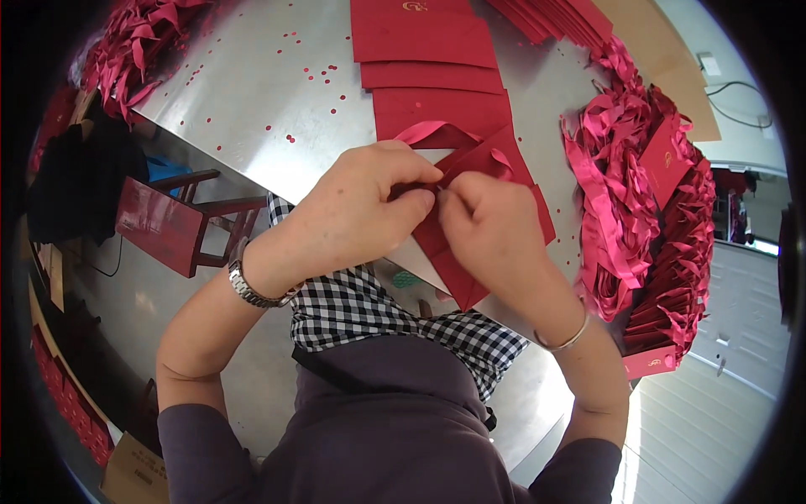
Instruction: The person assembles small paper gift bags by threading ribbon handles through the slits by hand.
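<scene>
Both hands meet over a red paper gift bag point(451, 267) at the table's near edge. My left hand point(361, 197) pinches at the bag's upper part, thumb and forefinger pressed together, with a metal watch on the wrist. Right beside it my right hand point(491, 223) is closed, its fingertips almost touching the left ones. A pink-red ribbon point(437, 131) loops up from the bag behind the hands. What lies exactly between the fingertips is hidden; it appears to be ribbon at the bag's edge. Beyond the hands, several flat red bags point(424, 38) overlap in a row.
A heap of loose pink-red ribbons point(609, 193) lies on the right, beside a box packed with ribboned red bags point(672, 277). More ribbons point(138, 50) pile at the far left. Red paper dots point(323, 74) are scattered on the metal table point(243, 109). A red wooden stool point(159, 223) stands left.
</scene>
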{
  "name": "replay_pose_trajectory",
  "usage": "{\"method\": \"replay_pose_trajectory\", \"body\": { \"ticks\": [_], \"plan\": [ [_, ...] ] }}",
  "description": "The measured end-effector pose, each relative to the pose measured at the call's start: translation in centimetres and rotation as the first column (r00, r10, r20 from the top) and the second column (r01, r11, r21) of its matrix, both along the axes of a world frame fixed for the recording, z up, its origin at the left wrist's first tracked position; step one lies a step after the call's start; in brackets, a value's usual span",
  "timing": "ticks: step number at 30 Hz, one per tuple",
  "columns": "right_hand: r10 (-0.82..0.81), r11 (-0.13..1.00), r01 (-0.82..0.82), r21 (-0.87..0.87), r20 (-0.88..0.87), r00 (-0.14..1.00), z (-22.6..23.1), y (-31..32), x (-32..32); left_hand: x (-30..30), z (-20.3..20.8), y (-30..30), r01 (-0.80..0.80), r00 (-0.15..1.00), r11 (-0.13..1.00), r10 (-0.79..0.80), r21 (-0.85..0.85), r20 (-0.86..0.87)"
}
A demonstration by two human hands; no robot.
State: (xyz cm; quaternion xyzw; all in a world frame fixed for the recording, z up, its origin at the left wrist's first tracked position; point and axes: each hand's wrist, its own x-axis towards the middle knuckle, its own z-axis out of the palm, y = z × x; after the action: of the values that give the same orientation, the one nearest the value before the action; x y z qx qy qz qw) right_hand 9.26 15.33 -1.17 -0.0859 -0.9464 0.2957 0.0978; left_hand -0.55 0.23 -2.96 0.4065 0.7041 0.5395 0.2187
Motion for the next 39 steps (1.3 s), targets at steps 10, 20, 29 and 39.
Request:
{"method": "replay_pose_trajectory", "body": {
  "ticks": [10, 20, 29, 39],
  "plan": [
    [0.042, 0.999, -0.043, -0.007, -0.112, 0.993, -0.1, 0.6, 2.0, 1.1, 1.7, 0.0, 0.051, 0.960, 0.998, -0.058, -0.034, -0.275],
    [0.209, 0.866, -0.018, 0.500, -0.329, 0.921, -0.5, 0.6, 3.8, -1.7, 4.2, 2.0, 0.347, 0.899, 0.892, -0.228, -0.290, 0.373],
    [0.172, 0.879, -0.066, 0.473, -0.185, 0.967, -0.2, 0.5, 4.8, -1.2, 3.8, 2.7, 0.418, 0.868, 0.862, -0.285, -0.287, 0.407],
    [0.136, 0.923, -0.029, 0.383, -0.255, 0.957, -0.2, 0.4, 5.0, -1.2, 3.9, 2.4, 0.406, 0.888, 0.835, -0.267, -0.370, 0.373]
  ]
}}
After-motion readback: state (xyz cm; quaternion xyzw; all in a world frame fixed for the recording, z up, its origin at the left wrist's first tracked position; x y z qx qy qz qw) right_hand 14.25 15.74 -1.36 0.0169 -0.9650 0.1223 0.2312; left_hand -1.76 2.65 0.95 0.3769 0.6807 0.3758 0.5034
